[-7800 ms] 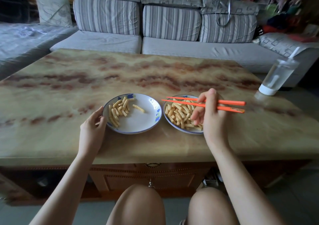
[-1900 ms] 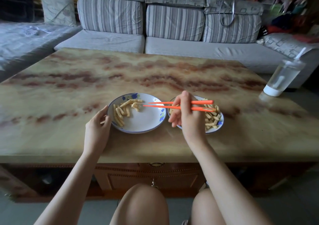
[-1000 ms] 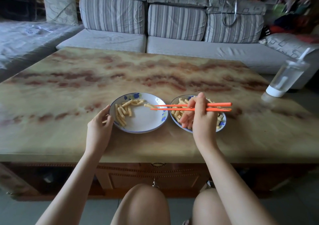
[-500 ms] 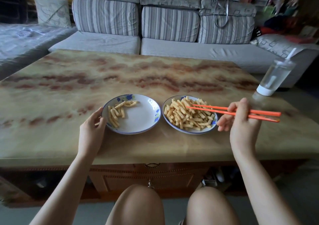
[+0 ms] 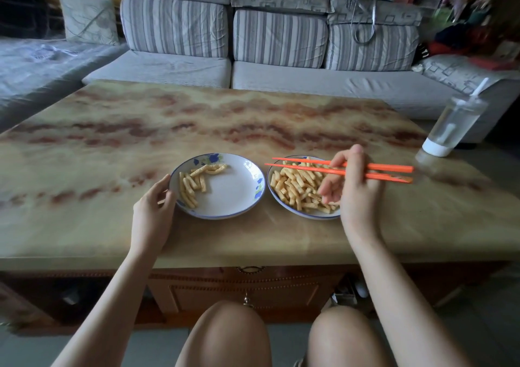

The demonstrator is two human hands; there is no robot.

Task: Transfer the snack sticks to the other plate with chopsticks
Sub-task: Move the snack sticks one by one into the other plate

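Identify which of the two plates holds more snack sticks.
The right plate, under the chopsticks, is heaped with snack sticks; the left plate holds only a few.

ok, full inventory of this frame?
left plate: 1, white with blue rim, near table edge
right plate: 1, same colours, beside it
snack sticks: many, yellow, heap on right plate, fewer on left plate
chopsticks: 2, orange, over right plate
bottle: 1, clear with white base, table's right edge
table: 1, marbled tan, centre
sofa: 1, grey striped, behind table
pillow: 1, pale, far left
knees: 2, bottom centre
left hand: 1, holds left plate's rim
right hand: 1, holds chopsticks
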